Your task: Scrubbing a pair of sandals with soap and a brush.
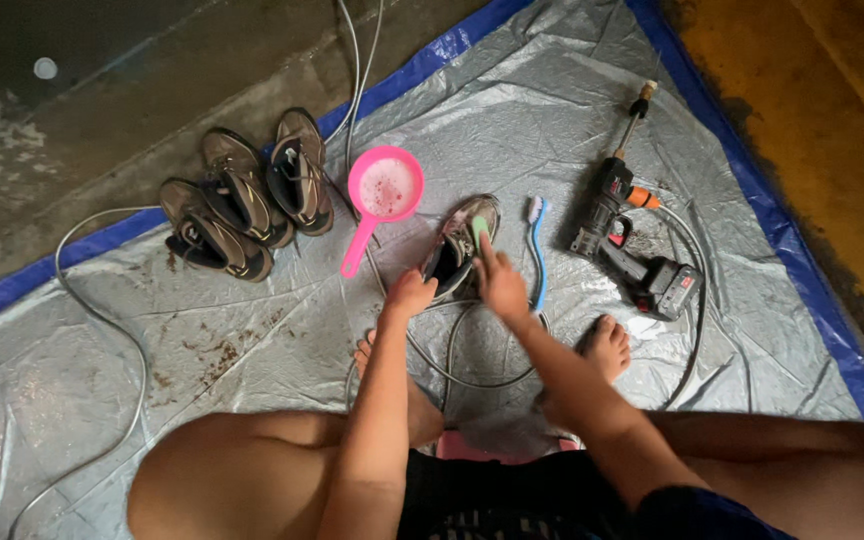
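Note:
A dark brown shoe (460, 240) lies on the grey tarp (252, 350) in front of my knees. My left hand (409, 295) grips its heel end. My right hand (500, 280) holds a small green brush (479, 230) against the shoe's upper. A blue long-handled brush (538, 250) lies just right of the shoe, beside my right hand.
Three more brown shoes (242, 195) sit at the tarp's far left edge. A pink ladle (380, 195) with foamy water lies left of the shoe. A cordless spray gun (632, 250) lies at right. Grey hoses (102, 330) loop across the tarp. My bare feet (607, 345) rest near the hose.

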